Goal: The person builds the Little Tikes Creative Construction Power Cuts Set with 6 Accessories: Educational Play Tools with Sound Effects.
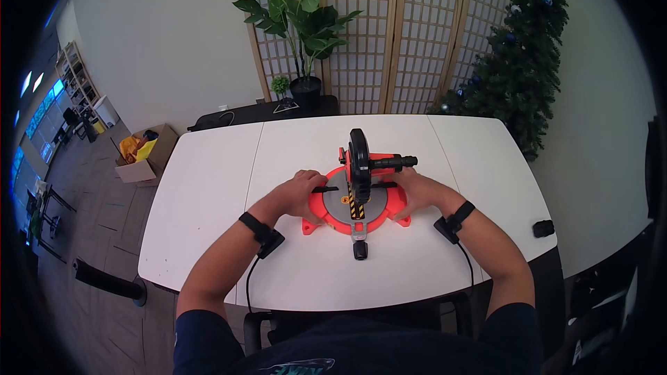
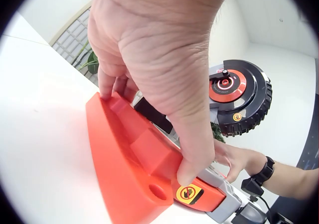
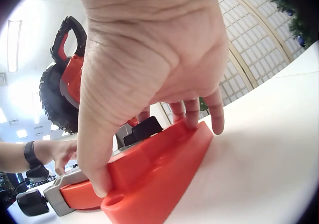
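Observation:
A toy miter saw [image 1: 360,167] with a red-orange base, a grey round turntable [image 1: 333,203] and a black blade guard stands on the white table in front of me. My left hand [image 1: 300,194] grips the left side of its base, thumb at the front by a yellow warning sticker [image 2: 189,194] and fingers over the back edge. On the opposite side my right hand [image 1: 417,192] holds the base [image 3: 154,176] the same way, its thumb near a round hole. A black knob [image 1: 360,250] sticks out at the saw's front, between both hands.
A small black object [image 1: 543,228] lies at the right end of the table [image 1: 208,194]. Behind stand a potted plant [image 1: 306,90], a folding screen [image 1: 417,42] and a decorated tree [image 1: 517,62]. An open cardboard box [image 1: 163,149] sits on the floor at left.

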The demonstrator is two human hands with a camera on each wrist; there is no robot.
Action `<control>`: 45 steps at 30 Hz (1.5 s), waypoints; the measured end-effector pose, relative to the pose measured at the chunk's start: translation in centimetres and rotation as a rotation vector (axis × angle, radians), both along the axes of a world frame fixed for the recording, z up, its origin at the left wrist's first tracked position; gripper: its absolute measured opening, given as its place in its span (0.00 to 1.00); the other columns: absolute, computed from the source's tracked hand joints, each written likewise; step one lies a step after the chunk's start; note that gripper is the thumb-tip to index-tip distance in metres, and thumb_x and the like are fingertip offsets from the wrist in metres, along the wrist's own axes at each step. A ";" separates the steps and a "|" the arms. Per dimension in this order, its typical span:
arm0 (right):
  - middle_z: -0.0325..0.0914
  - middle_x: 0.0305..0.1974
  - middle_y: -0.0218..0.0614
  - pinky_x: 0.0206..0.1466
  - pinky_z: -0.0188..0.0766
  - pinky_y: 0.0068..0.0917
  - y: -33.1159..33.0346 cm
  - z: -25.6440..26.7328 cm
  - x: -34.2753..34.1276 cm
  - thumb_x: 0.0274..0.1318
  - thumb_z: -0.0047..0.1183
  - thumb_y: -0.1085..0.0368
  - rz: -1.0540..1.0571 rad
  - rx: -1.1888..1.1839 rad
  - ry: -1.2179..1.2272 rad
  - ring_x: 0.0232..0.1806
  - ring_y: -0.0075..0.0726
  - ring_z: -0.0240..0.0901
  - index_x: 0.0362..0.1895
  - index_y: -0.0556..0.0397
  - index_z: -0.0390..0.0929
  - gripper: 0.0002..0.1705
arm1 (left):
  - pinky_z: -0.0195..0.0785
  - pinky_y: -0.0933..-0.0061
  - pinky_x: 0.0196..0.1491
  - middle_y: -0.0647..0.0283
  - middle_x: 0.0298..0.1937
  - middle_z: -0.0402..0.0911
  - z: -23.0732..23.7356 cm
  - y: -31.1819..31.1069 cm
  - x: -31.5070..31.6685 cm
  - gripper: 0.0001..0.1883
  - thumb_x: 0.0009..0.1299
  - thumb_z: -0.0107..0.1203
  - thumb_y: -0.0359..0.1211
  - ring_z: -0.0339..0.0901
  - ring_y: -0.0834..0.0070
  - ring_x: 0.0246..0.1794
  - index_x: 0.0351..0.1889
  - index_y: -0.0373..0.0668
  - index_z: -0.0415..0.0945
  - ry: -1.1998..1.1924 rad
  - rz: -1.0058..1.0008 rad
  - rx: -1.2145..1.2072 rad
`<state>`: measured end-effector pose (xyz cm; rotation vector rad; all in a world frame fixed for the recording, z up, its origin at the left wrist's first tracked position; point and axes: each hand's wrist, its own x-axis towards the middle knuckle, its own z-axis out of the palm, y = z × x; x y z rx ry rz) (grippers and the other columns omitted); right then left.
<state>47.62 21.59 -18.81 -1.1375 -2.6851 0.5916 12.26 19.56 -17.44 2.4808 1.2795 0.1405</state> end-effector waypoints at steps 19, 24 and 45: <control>0.59 0.70 0.51 0.73 0.59 0.48 -0.9 1.2 0.6 0.32 0.75 0.39 -0.040 -0.105 0.016 0.73 0.59 0.54 0.72 0.41 0.66 0.60 | 0.56 0.59 0.75 0.51 0.77 0.59 0.9 -1.2 -1.6 0.55 0.47 0.77 0.54 0.55 0.55 0.78 0.72 0.43 0.65 -0.107 0.072 -0.073; 0.58 0.73 0.49 0.74 0.58 0.48 -2.3 2.8 1.7 0.40 0.74 0.40 -0.066 -0.157 0.052 0.75 0.57 0.53 0.73 0.38 0.65 0.55 | 0.61 0.59 0.72 0.51 0.72 0.68 2.3 -2.1 -2.6 0.44 0.54 0.75 0.50 0.63 0.57 0.74 0.67 0.44 0.71 -0.161 0.101 -0.067; 0.79 0.48 0.37 0.56 0.70 0.33 -8.4 5.1 14.9 0.62 0.60 0.63 -0.376 0.121 0.358 0.52 0.38 0.75 0.37 0.53 0.73 0.10 | 0.73 0.69 0.47 0.66 0.40 0.86 6.2 -11.5 -13.6 0.10 0.61 0.68 0.32 0.82 0.70 0.42 0.38 0.43 0.81 -0.405 0.363 0.192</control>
